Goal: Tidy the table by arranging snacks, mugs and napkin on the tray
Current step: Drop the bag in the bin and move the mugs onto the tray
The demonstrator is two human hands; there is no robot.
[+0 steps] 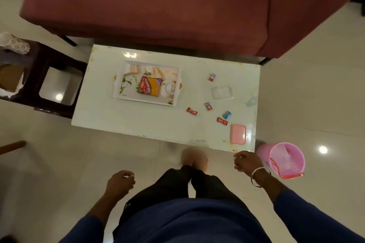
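A white printed tray (126, 92) lies on the left half of the pale low table (118, 120). A red and yellow snack packet (149, 86) lies in the tray, with a clear glass mug (170, 88) beside it on the right. Several small wrapped candies lie scattered on the table's right half, among them an orange one (212, 77), a red one (192, 111) and a blue one (226, 114). A clear plastic box (221, 92) and a pink lid (238, 134) also lie there. My left hand (120, 182) and right hand (246, 161) hang loosely curled in front of the table, holding nothing.
A maroon sofa (158, 6) stands behind the table. A dark side table (45, 77) stands at the left. A pink bucket (284, 159) sits on the floor by the table's near right corner, close to my right hand.
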